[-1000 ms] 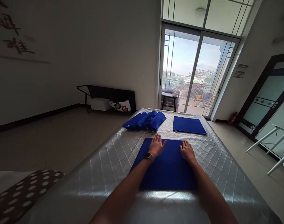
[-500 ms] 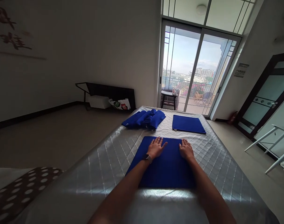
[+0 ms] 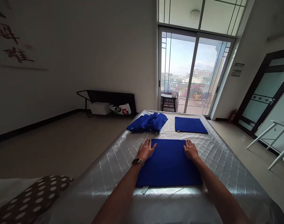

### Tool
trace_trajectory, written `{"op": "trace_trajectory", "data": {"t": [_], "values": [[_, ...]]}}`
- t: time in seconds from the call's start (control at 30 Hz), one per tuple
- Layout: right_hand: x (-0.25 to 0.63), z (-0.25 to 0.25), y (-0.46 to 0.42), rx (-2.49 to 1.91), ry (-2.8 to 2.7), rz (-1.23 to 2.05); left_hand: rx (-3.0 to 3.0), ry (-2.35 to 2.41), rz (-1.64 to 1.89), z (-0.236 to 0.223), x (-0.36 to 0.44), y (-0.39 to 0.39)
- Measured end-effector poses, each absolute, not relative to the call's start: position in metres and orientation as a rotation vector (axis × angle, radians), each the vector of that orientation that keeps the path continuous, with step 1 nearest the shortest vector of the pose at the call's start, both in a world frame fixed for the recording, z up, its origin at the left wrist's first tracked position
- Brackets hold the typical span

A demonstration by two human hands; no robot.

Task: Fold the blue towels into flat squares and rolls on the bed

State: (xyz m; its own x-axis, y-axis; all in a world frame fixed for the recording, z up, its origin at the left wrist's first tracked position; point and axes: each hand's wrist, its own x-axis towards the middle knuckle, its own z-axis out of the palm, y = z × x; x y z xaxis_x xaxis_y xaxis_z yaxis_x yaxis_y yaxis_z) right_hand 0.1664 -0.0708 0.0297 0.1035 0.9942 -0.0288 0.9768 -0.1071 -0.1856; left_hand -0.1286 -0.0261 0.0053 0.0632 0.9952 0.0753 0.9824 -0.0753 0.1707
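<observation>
A flat blue cloth cover (image 3: 170,165), roughly rectangular, lies before me on the silver quilted mattress (image 3: 109,174). My left hand (image 3: 146,150), with a watch on its wrist, rests flat at the cover's far left corner, fingers stretched out. At the far right corner my right hand (image 3: 190,150) lies flat too, its fingers pointing away from me. A small pale tag (image 3: 144,189) sticks out from the near edge. Farther off, a second flat blue cover (image 3: 190,124) lies on the right, and a crumpled heap of blue cloth (image 3: 148,122) on the left.
Beyond the mattress is a glass sliding door (image 3: 176,71). A black low bench (image 3: 111,101) holding a white box and a bag stands by the wall. Brown polka-dot fabric (image 3: 37,196) lies at lower left, and a white-legged table (image 3: 277,133) stands at right.
My left hand has slid left across the blue cover to its corner. The right hand stays by the right edge. The tag at the near edge has come into sight, and the view has shifted slightly.
</observation>
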Motion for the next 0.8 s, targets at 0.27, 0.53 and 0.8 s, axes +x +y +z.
{"op": "trace_trajectory", "data": {"t": [0.27, 0.53, 0.8], "values": [[0.164, 0.03, -0.076, -2.258, -1.987, 0.303, 2.262, 2.119, 0.163, 0.006, -0.134, -0.02], [0.163, 0.027, -0.076, -2.246, -1.973, 0.301, 2.58, 1.693, 0.286, 0.018, -0.026, -0.04], [0.167, 0.025, -0.076, -2.234, -2.025, 0.268, 2.594, 1.521, 0.303, 0.01, 0.033, -0.053]]}}
